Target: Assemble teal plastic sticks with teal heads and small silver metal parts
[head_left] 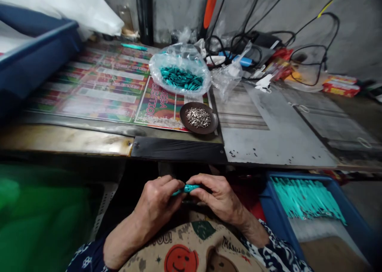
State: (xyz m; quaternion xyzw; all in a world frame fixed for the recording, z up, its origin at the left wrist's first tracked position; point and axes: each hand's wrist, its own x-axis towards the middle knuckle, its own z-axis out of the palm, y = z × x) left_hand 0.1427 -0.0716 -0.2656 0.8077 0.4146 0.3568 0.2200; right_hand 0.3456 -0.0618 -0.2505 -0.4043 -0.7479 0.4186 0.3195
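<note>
Both my hands meet low in the view, below the table's front edge, over my lap. My left hand (158,202) and my right hand (216,196) are closed in a pinch on one small teal plastic piece (186,189) held between them. On the table above sit a clear plastic bag of teal pieces (180,77) and a dark round dish (213,124) with small silver metal parts (197,117).
A blue crate (268,208) at my right holds several long teal sticks (304,198). A blue tray (36,53) stands at the left. Black cables (310,49), colourful printed sheets (101,85) and a grey metal plate (268,132) cover the table.
</note>
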